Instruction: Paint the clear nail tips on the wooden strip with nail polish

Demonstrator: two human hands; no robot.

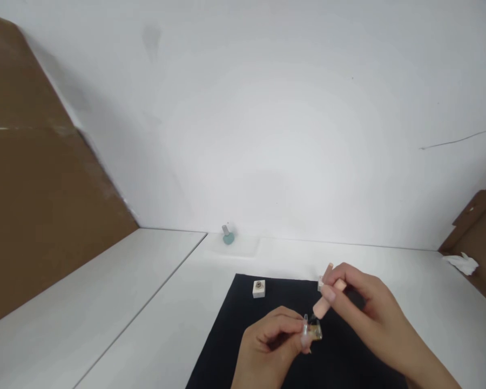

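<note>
Low in the head view, my left hand (269, 343) pinches a small clear plastic piece (305, 332) with a yellowish part (316, 330) on its right side. My right hand (362, 310) grips a peach-coloured pen-like tool (323, 307) between thumb and fingers. Its dark tip points down and left, at the clear piece; whether it touches cannot be told. A second thin peach stick (328, 270) shows by the right fingertips, in front of a small white block (320, 282). Both hands are above a black mat (229, 343).
On the mat's far left stands a white cube (259, 290) with a round metal-looking piece on top. A teal bottle with a grey cap (227, 236) leans near the white back wall (267, 135). Brown cardboard (44, 178) rises at left; white crumpled tissue (462, 263) lies far right.
</note>
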